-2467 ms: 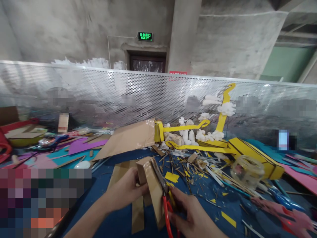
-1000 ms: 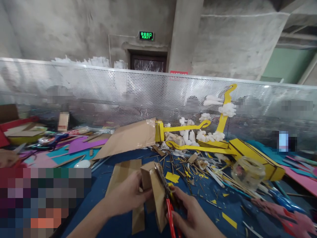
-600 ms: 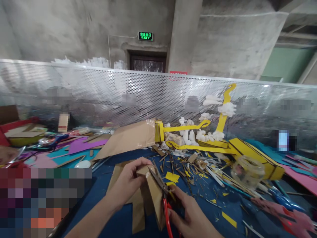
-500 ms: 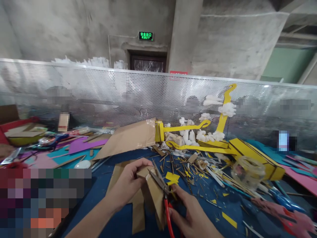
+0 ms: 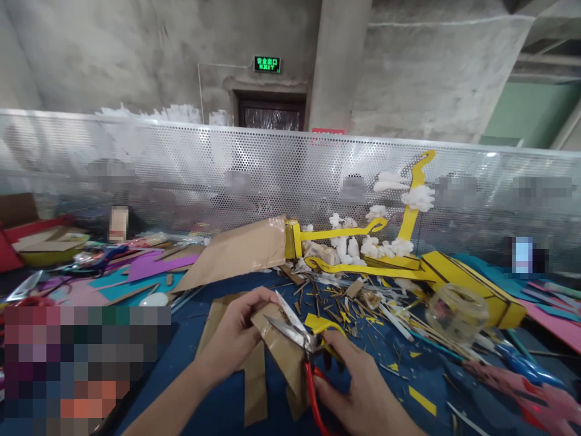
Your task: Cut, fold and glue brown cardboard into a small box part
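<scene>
A brown cardboard piece (image 5: 284, 357) is pinched at its upper left end by my left hand (image 5: 236, 333). My right hand (image 5: 358, 375) holds scissors (image 5: 297, 334) with one red and one yellow handle. Their blades are apart and point up and left, one over the cardboard and the other near its top edge. More flat cardboard (image 5: 255, 393) lies below and behind my left hand. Just beyond the scissors is a small yellow scrap (image 5: 313, 321).
Yellow boxes and strips (image 5: 472, 290) with white fluff stand at the right back, near a clear tape roll (image 5: 457, 312). Scraps and thin sticks litter the blue table (image 5: 376, 387). A large cardboard sheet (image 5: 240, 248) lies behind; a perforated metal screen (image 5: 181, 163) runs across.
The scissors have opened wider and tilted, and the blades have risen a little. The held cardboard has turned, showing more of its face. My right hand has shifted slightly right.
</scene>
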A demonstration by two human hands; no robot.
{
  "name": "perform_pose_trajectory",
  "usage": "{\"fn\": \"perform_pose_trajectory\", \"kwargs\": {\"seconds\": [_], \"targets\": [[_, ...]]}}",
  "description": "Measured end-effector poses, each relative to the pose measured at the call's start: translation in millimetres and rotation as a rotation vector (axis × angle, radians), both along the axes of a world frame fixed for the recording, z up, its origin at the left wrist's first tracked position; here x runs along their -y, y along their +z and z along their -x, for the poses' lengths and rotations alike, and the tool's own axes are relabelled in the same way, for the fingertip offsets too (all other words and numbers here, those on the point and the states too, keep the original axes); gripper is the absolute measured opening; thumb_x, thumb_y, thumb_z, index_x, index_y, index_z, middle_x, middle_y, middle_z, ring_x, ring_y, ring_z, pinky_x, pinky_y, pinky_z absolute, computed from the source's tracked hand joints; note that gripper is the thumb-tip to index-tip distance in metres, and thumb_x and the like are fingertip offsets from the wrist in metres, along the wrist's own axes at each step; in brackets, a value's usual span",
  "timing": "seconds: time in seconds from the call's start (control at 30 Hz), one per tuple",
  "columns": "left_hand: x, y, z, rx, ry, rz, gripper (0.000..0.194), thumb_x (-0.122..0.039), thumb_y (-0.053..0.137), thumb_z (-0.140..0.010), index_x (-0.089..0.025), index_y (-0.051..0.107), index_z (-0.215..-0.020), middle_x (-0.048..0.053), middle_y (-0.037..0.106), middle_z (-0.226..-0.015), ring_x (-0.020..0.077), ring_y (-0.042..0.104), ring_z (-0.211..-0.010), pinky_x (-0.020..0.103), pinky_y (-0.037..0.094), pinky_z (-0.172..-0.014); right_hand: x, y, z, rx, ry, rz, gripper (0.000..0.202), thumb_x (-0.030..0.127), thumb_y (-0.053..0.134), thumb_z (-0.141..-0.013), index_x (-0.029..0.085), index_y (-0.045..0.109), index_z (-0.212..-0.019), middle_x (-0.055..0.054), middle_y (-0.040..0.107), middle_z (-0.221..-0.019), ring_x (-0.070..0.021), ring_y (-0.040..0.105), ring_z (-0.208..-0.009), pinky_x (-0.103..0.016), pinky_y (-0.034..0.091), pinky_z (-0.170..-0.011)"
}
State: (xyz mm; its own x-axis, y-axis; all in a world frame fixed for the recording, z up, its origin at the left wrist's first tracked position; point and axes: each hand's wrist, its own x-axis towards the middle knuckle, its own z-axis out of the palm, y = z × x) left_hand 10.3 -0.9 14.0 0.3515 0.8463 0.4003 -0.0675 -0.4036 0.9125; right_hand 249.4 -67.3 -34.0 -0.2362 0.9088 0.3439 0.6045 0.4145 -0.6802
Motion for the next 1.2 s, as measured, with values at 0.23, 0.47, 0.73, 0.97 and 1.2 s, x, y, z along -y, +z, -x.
{"fn": "perform_pose_trajectory", "kwargs": {"seconds": [0.23,0.47,0.73,0.97,1.2], "targets": [[6.2,0.1,-0.1,-0.003,-0.063,-0.068,0.012,-0.020,0.078,-0.086,-0.019,0.068,-0.092,0.001,0.073,-0.089,0.0125,0.068,-0.079,0.018,0.053,-0.072,1.3,17.6,4.8,0.050,-0.034,0.008,0.064,0.035,0.092,-0.060,0.022,0.057,-0.112,-0.011,0.065,-0.118,-0.0342,0.063,-0.109,-0.045,0.053,-0.091],[6.0,1.2,1.7,0.039,-0.140,-0.049,0.019,-0.017,0.084,-0.080,-0.021,0.070,-0.093,0.001,0.076,-0.087,0.0126,0.071,-0.079,0.018,0.054,-0.072,1.3,14.2,6.8,0.126,-0.002,-0.058,0.071,0.037,0.092,-0.059,0.018,0.050,-0.113,-0.014,0.060,-0.112,-0.0364,0.059,-0.104,-0.051,0.052,-0.089],[5.0,-0.7,2.6,0.004,-0.151,-0.046,0.015,-0.019,0.081,-0.084,-0.019,0.071,-0.095,0.004,0.076,-0.090,0.0155,0.072,-0.082,0.022,0.056,-0.076,3.8,13.2,3.0,0.074,0.121,-0.083,0.060,0.009,0.067,-0.076,0.017,0.046,-0.131,-0.015,0.055,-0.130,-0.0325,0.052,-0.120,-0.050,0.046,-0.105],[0.7,1.1,10.7,0.014,-0.066,-0.134,0.020,-0.017,0.082,-0.083,-0.022,0.071,-0.098,0.003,0.077,-0.093,0.0157,0.073,-0.082,0.023,0.056,-0.075,7.6,29.1,-2.8,0.047,0.099,-0.033,0.045,0.010,0.063,-0.078,0.022,0.056,-0.121,-0.012,0.056,-0.128,-0.0310,0.051,-0.121,-0.047,0.045,-0.106],[1.2,-3.9,9.7,0.019,-0.095,-0.110,0.025,-0.018,0.086,-0.078,-0.020,0.070,-0.097,0.004,0.076,-0.093,0.0168,0.072,-0.082,0.023,0.056,-0.075,6.8,28.8,0.8,0.019,0.096,-0.016,0.054,0.007,0.063,-0.075,0.021,0.056,-0.127,-0.012,0.055,-0.134,-0.0301,0.050,-0.128,-0.045,0.043,-0.112]]}}
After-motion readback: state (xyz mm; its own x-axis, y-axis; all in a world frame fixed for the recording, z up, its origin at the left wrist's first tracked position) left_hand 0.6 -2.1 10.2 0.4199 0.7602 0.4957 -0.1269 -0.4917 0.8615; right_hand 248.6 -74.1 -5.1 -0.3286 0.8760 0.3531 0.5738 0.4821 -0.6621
